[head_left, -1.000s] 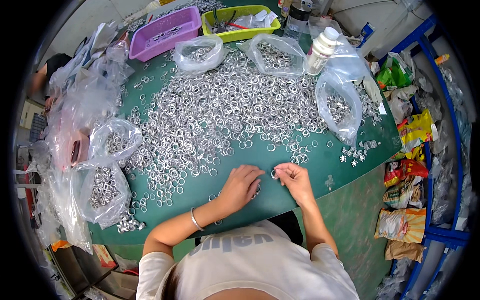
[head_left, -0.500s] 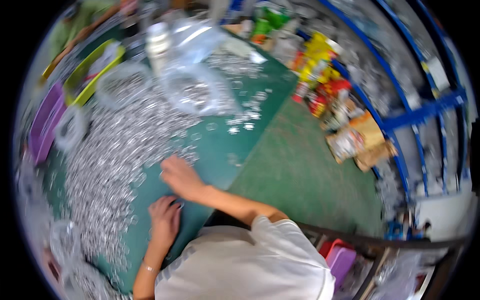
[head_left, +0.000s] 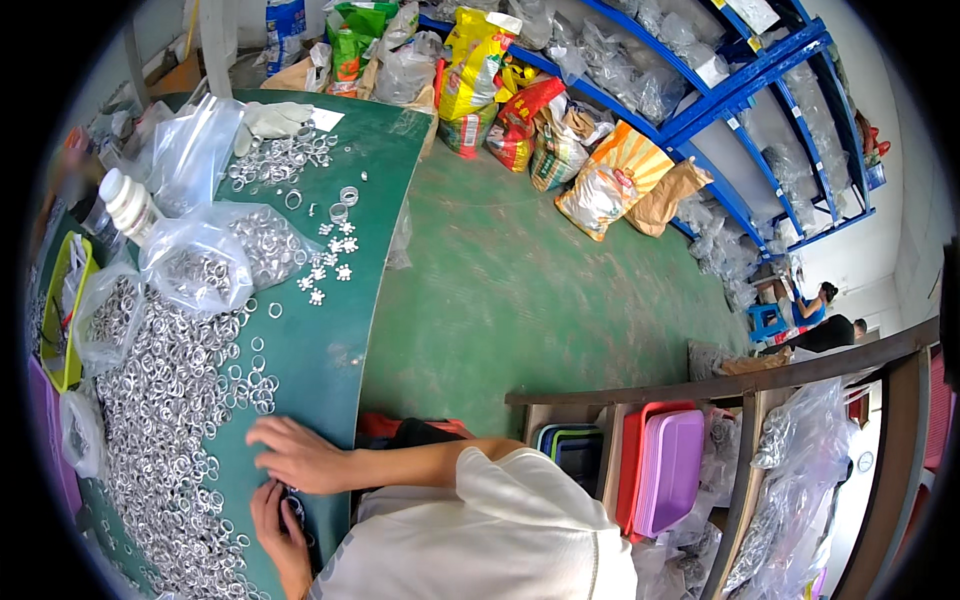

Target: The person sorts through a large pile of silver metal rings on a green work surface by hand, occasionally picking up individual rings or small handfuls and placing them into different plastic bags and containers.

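Risking a scatter: loose metal rings lying thick right up against both hands, so any sweeping wrist likely knocking some off the near edge of the green counter onto the floor. Right hand resting flat, fingers spread wide, touching the fringe of the heap. Left hand curling narrow around something small and dark, too blurred to identify. Bagged rings sitting well apart, farther along the counter beside a white bottle.
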{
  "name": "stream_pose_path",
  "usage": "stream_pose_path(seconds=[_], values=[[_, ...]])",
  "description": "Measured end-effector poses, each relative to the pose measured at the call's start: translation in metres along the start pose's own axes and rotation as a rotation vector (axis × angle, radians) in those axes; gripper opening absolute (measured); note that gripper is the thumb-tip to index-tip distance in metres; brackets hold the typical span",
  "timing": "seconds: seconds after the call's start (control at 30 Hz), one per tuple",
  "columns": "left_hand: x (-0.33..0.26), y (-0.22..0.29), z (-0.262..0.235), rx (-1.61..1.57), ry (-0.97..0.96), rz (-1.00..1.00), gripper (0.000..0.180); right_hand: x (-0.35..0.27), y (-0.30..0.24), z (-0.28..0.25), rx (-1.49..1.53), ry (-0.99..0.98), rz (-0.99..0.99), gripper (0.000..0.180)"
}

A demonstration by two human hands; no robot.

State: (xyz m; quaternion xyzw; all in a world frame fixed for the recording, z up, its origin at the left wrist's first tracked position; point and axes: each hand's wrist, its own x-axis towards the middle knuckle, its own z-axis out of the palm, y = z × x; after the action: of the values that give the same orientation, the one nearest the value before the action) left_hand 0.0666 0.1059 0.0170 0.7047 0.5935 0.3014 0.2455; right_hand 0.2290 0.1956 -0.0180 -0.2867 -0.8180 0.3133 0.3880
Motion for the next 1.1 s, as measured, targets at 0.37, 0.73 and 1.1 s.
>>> stream_pose_path(seconds=[0.37, 0.73, 1.1], values=[[0.075, -0.019, -0.01, 0.281, 0.037, 0.052, 0.038, 0.031, 0.031, 0.003, -0.221, -0.089, 0.065, 0.024], [0.073, -0.041, -0.02, 0.229, 0.212, 0.021, 0.021, 0.052, 0.041, -0.025, 0.35, 0.369, 0.418, 0.014], [0.055, -0.029, -0.036, 0.335, 0.444, -0.23, 0.032, 0.078, 0.023, -0.058, -0.229, 0.127, 0.224, 0.013]])
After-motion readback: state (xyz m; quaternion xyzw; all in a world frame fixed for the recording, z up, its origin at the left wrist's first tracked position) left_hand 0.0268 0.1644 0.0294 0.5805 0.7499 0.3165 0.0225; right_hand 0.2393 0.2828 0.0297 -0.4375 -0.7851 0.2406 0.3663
